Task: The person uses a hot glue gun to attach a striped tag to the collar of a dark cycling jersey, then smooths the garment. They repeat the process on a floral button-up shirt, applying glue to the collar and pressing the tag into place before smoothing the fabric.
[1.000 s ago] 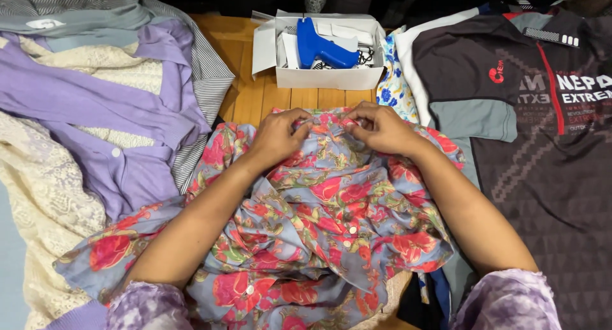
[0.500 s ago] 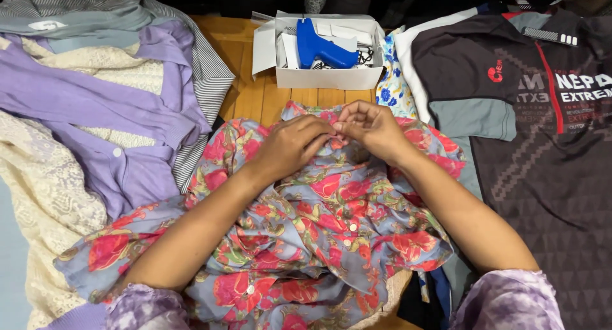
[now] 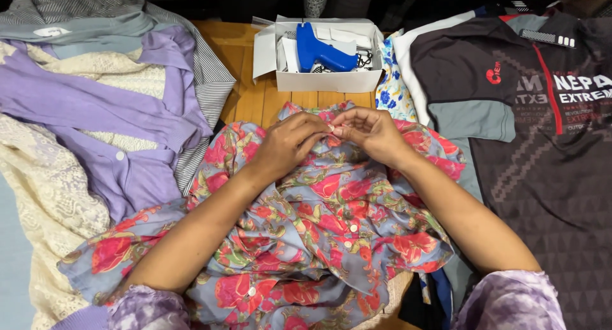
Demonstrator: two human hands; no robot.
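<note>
The floral shirt (image 3: 306,241) lies spread in front of you, grey-blue with red flowers, its collar end under both your hands and the rest running back toward your body. Your left hand (image 3: 290,142) and right hand (image 3: 370,134) meet at the top edge of the shirt, fingertips touching. Both are curled nearly closed, pinching a small fold of the fabric between thumb and fingers; what exactly sits in the pinch is too small to tell. Just beyond your hands stands an open white box (image 3: 328,78) holding a blue tagging gun (image 3: 319,50). The wooden table (image 3: 252,88) shows bare between the garments. To your left lies a purple cardigan (image 3: 108,113) over cream lace; to your right, a dark sports jersey (image 3: 535,151). The room beyond is dark.
</note>
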